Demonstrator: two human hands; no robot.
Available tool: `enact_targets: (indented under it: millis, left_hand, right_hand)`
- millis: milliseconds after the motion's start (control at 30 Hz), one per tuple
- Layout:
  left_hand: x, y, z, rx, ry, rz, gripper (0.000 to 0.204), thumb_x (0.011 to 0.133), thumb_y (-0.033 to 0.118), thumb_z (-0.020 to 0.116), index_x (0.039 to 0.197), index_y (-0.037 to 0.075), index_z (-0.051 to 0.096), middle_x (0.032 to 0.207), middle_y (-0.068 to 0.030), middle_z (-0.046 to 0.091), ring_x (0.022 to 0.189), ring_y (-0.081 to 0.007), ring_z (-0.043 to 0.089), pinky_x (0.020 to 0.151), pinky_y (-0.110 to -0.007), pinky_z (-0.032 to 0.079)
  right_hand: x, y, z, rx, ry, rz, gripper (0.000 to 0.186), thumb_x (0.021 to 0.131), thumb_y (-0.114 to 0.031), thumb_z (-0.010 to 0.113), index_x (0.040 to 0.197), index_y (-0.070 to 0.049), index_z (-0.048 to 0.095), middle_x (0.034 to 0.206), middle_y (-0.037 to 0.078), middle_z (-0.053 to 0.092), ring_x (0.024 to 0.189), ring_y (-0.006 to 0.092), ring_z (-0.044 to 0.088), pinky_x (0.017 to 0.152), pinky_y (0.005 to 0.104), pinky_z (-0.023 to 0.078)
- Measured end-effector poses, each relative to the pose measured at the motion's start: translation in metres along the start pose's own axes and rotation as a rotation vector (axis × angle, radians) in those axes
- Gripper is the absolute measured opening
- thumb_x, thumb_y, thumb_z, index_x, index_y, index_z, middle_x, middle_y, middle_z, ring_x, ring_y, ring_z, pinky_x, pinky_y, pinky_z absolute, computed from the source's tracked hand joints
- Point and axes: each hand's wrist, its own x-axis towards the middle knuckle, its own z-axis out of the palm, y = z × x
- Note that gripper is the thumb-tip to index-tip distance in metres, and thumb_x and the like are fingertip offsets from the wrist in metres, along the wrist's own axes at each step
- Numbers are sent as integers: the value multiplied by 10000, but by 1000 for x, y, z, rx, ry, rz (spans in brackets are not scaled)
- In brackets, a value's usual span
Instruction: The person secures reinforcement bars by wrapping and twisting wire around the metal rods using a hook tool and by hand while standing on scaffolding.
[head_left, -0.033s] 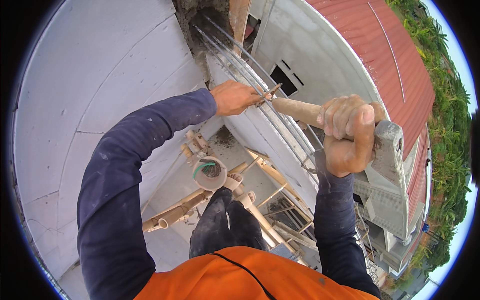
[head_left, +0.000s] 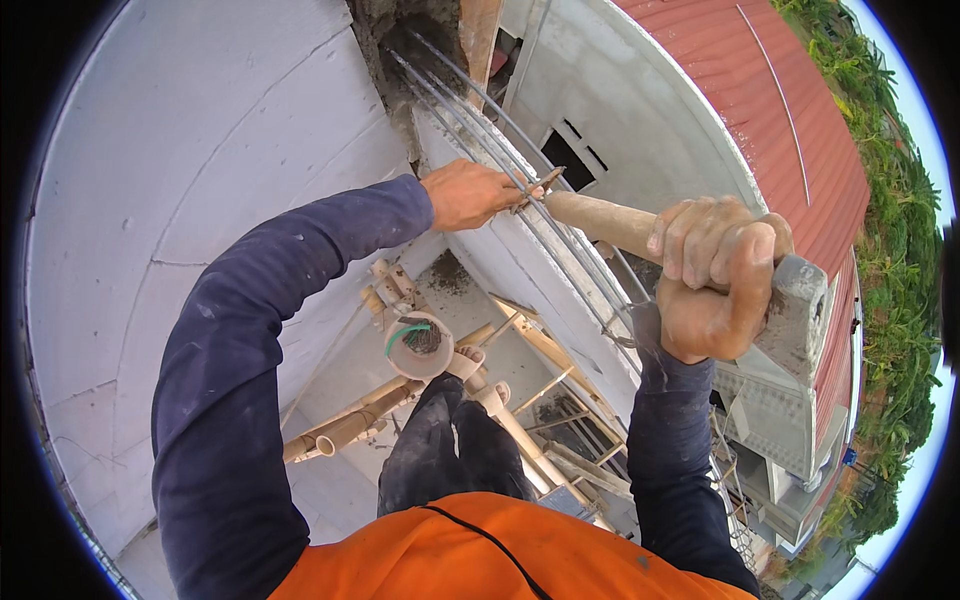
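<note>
My right hand [head_left: 720, 275] is wrapped around a hammer [head_left: 605, 222] close to its grey metal head [head_left: 797, 315]. The wooden handle points left, its end at the steel rebars [head_left: 575, 235] that run along the top of a low wall. My left hand [head_left: 472, 195] is closed at the same rebars, with a short brown piece [head_left: 543, 183] sticking out past its fingertips across the bars. What that piece is made of I cannot make out, and part of it is hidden by the fingers.
A large pale wall [head_left: 200, 170] rises at left. Below, near my feet, stand a bucket [head_left: 420, 345] with dark contents and a green strip, bamboo poles [head_left: 360, 420] and timber. Beyond the low wall [head_left: 545, 262] lies a drop beside a neighbouring building with a red roof [head_left: 740, 90].
My right hand and the hammer have shifted a little to the right, and the hammer head has tilted. My left hand stays in place at the rebars.
</note>
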Motion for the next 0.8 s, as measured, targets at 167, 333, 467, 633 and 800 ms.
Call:
enact_targets:
  millis: [167, 333, 467, 633, 800]
  left_hand:
    - [5, 4, -6, 34, -66, -5, 334, 974, 115, 586, 1302, 138, 644, 1114, -100, 679, 980, -340, 717, 807, -491, 583]
    - [-1, 0, -7, 42, -84, -4, 358, 953, 94, 592, 1304, 126, 656, 1149, -125, 677, 1000, -349, 720, 807, -483, 593]
    - [5, 1, 0, 30, 16, 28, 357, 948, 79, 588, 1295, 116, 662, 1234, -152, 660, 999, -359, 721, 813, -491, 592]
    - [2, -4, 1, 37, -76, 14, 352, 938, 61, 585, 1278, 97, 670, 1263, -166, 656, 953, -372, 727, 795, -508, 590]
    - [7, 0, -6, 64, -94, 18, 352, 935, 68, 597, 1279, 95, 668, 1136, -157, 692, 932, -370, 728, 780, -508, 588]
  right_hand:
    - [-7, 17, -5, -205, 50, 58, 318, 1043, -219, 481, 747, -137, 399, 565, 23, 401, 485, 136, 406, 516, 352, 447]
    - [-9, 11, -7, 25, -32, -65, 316, 1038, -213, 480, 745, -132, 391, 554, 30, 405, 470, 140, 416, 523, 345, 465]
    - [-17, 22, -8, -94, 97, 17, 311, 1043, -221, 474, 756, -137, 390, 568, 30, 426, 478, 143, 430, 545, 351, 477]
    - [-22, 15, -5, -38, 27, -59, 290, 1041, -201, 481, 769, -125, 415, 579, 27, 419, 484, 143, 413, 548, 360, 469]
    - [-16, 20, -6, -124, 100, 42, 295, 1046, -193, 471, 765, -123, 415, 575, 34, 425, 473, 145, 413, 538, 358, 464]
